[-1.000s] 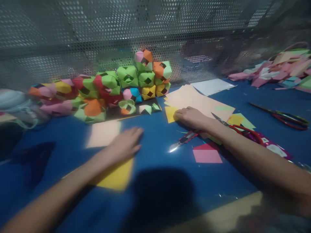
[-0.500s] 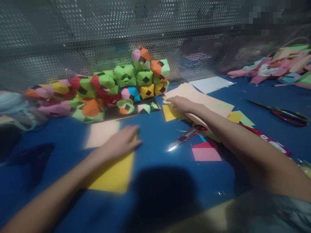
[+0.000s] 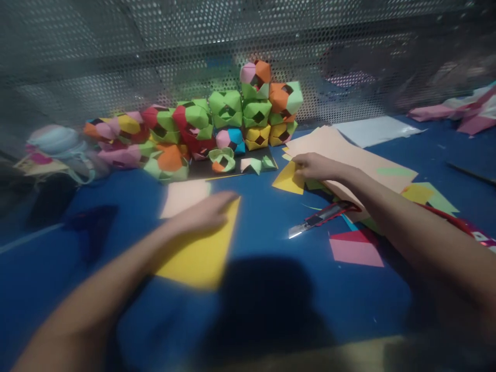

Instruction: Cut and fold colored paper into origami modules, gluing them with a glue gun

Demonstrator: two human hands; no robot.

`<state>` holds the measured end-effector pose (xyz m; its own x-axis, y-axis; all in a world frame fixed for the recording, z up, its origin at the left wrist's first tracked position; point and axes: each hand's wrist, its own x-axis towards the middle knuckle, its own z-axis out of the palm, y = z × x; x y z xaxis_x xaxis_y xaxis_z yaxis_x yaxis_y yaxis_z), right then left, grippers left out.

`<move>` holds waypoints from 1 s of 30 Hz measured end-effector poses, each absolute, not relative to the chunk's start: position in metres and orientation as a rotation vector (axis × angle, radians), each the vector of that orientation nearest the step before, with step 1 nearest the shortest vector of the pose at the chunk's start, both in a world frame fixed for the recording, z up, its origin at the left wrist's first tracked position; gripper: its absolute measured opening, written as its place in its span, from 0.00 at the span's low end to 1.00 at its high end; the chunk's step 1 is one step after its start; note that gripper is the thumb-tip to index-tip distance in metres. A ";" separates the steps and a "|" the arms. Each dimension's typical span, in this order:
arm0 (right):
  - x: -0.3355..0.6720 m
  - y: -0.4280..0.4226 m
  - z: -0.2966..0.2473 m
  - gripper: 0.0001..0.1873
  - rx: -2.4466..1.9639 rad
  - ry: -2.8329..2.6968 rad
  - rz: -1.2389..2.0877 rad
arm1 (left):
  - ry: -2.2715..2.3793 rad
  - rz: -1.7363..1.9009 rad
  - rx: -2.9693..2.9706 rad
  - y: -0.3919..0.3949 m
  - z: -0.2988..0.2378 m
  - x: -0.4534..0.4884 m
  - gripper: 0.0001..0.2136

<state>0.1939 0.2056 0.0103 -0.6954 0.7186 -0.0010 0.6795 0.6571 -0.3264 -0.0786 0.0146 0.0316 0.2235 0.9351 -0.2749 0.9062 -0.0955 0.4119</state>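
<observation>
My left hand (image 3: 203, 213) lies flat with its fingers stretched out on a large yellow paper square (image 3: 199, 248), beside a pale peach square (image 3: 184, 197). My right hand (image 3: 315, 166) reaches forward and pinches the edge of a small yellow paper square (image 3: 289, 180), lifting it at the front of a stack of peach sheets (image 3: 344, 152). A utility knife (image 3: 321, 217) lies on the blue table (image 3: 271, 227) under my right forearm.
Folded paper cubes (image 3: 228, 116) in green, orange, pink and yellow stand stacked along a perforated metal wall (image 3: 155, 62). A pink and red paper piece (image 3: 356, 249) lies near the knife. Green and yellow scraps (image 3: 426, 195) and a white sheet (image 3: 374, 130) lie to the right.
The view has shifted left. My right hand has closed on the small yellow square and raised its edge. My left hand stays on the large yellow sheet.
</observation>
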 end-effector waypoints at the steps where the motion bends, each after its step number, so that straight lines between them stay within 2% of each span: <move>1: 0.196 0.200 0.014 0.07 -1.157 -2.715 0.496 | 1.691 0.082 2.001 0.014 0.032 -0.078 0.29; 7: 0.205 0.151 0.039 0.10 -1.107 -2.213 1.109 | 1.708 0.194 2.026 0.019 0.041 -0.079 0.27; 12: 0.214 0.116 0.041 0.08 -1.170 -1.981 1.259 | 1.734 0.170 2.111 0.025 0.071 -0.085 0.23; 17: 0.218 0.092 0.035 0.13 -1.201 -1.890 1.550 | 1.767 0.070 2.278 0.028 0.107 -0.092 0.24; 23: 0.205 0.075 0.032 0.16 -1.162 -1.965 1.509 | 1.790 -0.035 2.377 0.044 0.089 -0.110 0.23; 25: 0.201 0.074 0.027 0.16 -1.146 -1.946 1.499 | 1.837 0.050 2.391 0.047 0.072 -0.113 0.21; 27: 0.197 0.073 0.021 0.16 -1.128 -1.902 1.490 | 1.907 0.295 2.393 0.045 0.056 -0.109 0.18; 30: 0.188 0.070 0.017 0.16 -1.111 -1.847 1.435 | 1.717 0.724 2.152 0.032 0.038 -0.085 0.16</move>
